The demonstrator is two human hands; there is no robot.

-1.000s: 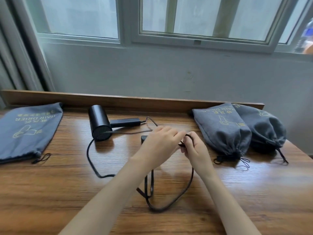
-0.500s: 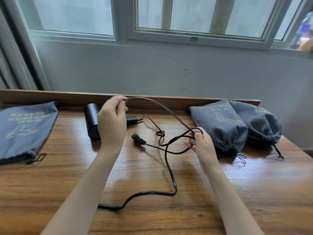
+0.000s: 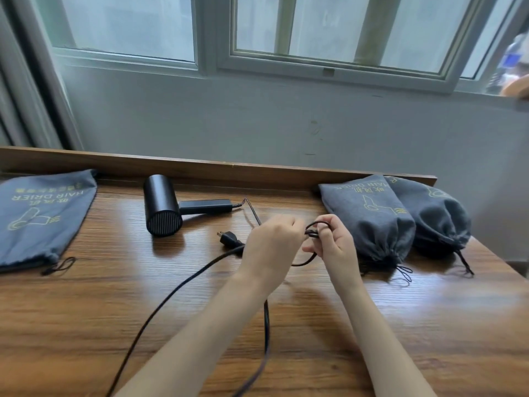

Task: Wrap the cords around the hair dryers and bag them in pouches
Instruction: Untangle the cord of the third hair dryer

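Lower centre, the cord (image 3: 171,293) is trailing over the counter (image 3: 86,325). Mid-frame, the left hand (image 3: 272,247) is curling round it, the right hand (image 3: 335,247) pinching its loop. Farther back, the hair dryer (image 3: 161,207) is lying centre-left, a flat pouch (image 3: 43,216) far left, two stuffed pouches (image 3: 369,219) right.

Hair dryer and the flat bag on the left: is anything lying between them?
No, only bare table shows between the hair dryer and the flat pouch. Its cord leads off rightward, held by the left hand and right hand.
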